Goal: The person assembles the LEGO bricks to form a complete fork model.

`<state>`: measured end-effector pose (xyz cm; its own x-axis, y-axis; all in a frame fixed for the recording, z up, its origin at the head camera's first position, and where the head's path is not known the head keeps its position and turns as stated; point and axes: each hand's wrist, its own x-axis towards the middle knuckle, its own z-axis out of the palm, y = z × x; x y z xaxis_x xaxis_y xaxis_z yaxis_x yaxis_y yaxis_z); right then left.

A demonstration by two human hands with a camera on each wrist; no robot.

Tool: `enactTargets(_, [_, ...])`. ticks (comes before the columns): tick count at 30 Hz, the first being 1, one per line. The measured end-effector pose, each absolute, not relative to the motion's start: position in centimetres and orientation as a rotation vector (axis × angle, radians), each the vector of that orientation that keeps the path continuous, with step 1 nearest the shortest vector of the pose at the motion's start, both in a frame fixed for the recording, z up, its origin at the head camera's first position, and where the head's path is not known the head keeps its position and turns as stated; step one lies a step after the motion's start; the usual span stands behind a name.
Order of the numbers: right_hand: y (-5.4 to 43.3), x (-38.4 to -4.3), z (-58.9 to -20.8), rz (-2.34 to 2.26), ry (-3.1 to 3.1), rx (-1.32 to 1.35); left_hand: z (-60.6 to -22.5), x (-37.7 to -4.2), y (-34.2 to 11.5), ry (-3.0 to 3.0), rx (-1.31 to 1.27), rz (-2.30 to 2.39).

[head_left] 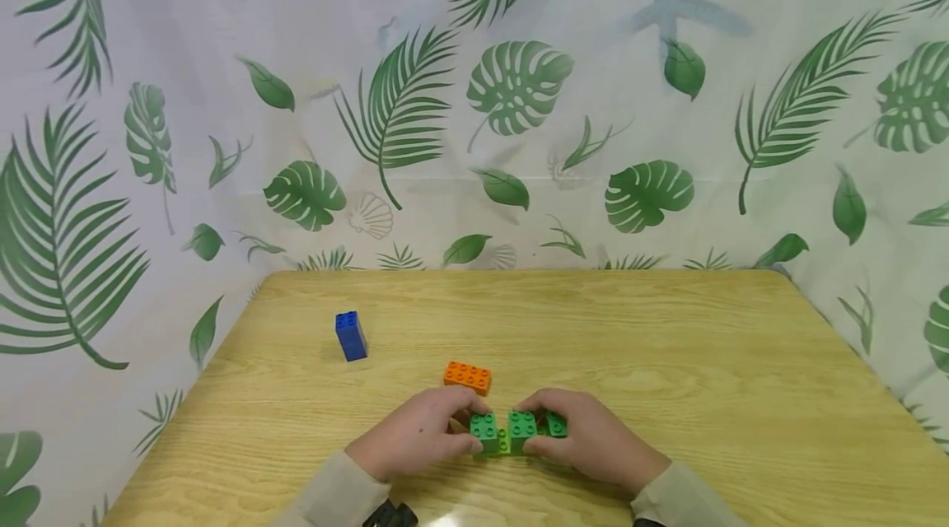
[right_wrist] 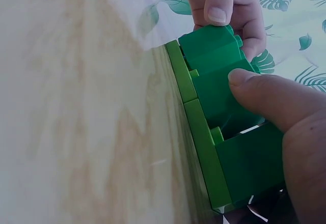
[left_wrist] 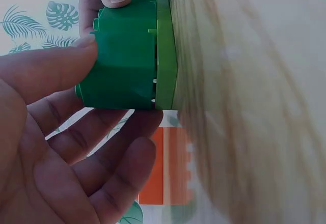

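Observation:
Low on the wooden table, several green toy bricks stand in a row on light green base bricks [right_wrist: 208,152]. My left hand [head_left: 423,431] pinches the left green brick [head_left: 483,433], thumb on the near side and fingers around the far side; its lower fingers are spread loosely [left_wrist: 97,158]. With thumb and forefinger, my right hand [head_left: 586,438] grips the middle green brick [head_left: 522,431]. A third green brick [right_wrist: 252,163] sits at the row's right end, partly covered by that hand. In the left wrist view a narrow gap shows between the left brick [left_wrist: 119,71] and its base.
An orange brick [head_left: 468,377] lies just beyond my left hand. Farther back on the left, a blue stack of bricks [head_left: 351,336] stands upright. A leaf-patterned cloth [head_left: 534,222] hangs behind the table [head_left: 667,346].

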<state>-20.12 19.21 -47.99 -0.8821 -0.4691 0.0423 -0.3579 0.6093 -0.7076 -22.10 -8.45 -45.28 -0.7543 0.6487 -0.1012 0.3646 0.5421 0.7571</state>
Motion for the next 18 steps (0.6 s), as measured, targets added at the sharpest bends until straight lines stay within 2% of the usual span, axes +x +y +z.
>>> enactTargets(18, [19.1, -20.12, -47.96, -1.136, 2.679, -0.706, -44.85, -22.06, -8.01, 2.473, 0.785, 0.942])
